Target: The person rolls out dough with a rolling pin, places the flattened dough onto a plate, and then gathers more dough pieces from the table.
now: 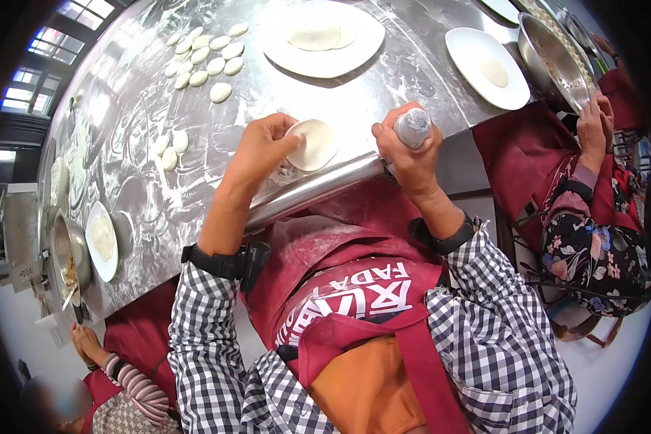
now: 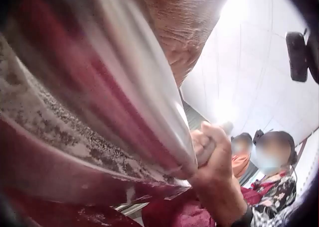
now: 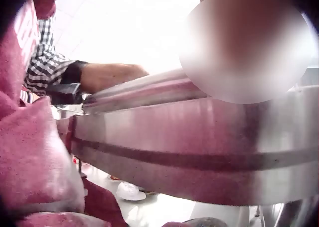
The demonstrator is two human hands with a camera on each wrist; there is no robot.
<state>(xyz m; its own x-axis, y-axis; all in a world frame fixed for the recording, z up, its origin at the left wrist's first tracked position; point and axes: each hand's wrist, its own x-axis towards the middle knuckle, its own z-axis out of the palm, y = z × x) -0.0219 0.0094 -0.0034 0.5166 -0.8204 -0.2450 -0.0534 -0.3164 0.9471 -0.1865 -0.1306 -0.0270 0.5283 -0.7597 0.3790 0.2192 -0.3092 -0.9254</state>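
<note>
In the head view my left hand [image 1: 262,150] pinches the left edge of a round, flat dough disc [image 1: 317,147] at the table's near edge. To its right, my right hand [image 1: 414,160] is curled round a floury cylinder [image 1: 413,127], whose rounded grey-white end points up at the camera. A gap lies between disc and cylinder. The left wrist view has skin of my left hand [image 2: 182,30] close up and my right hand [image 2: 214,155] with curled fingers beyond the metal edge. In the right wrist view my right hand cannot be made out.
Small dough pieces [image 1: 220,92] lie on the floured metal table [image 1: 217,152]. Beyond stands a white plate with dough rounds [image 1: 315,36]; another plate [image 1: 513,90] and a metal bowl [image 1: 550,65] are at right. A plate [image 1: 113,253] and bowl [image 1: 59,239] stand left. People sit at both sides.
</note>
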